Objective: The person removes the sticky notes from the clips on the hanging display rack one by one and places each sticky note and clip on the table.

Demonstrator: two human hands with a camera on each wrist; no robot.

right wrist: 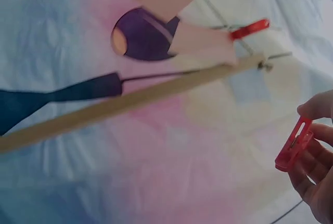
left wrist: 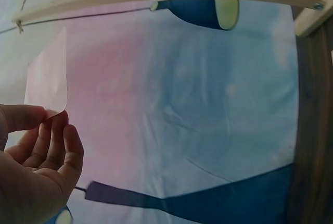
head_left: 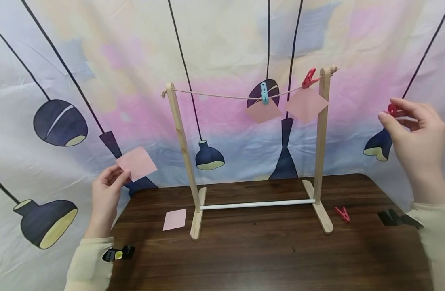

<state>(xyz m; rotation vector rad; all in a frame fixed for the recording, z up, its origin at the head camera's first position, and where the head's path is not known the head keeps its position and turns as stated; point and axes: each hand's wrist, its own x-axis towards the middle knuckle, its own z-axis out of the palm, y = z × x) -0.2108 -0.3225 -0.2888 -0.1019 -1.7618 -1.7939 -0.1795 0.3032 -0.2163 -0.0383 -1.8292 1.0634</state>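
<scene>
Pink sheet (head_left: 136,163) is up in L hand (head_left: 105,192), pinched by its edge; loose pink sheet (head_left: 174,220) lies below & R of that grip; hung pink sheet (head_left: 306,106) is well L of R hand (head_left: 422,135). R hand pinches red clip (right wrist: 292,151); 2nd red clip (head_left: 342,214) lies lower L of it.

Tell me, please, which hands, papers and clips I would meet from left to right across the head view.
Left hand pinching a pink sheet, flat sheet on the table, first hung sheet under a blue clip, second hung sheet under a red clip, loose clip, right hand pinching another red clip.
</scene>
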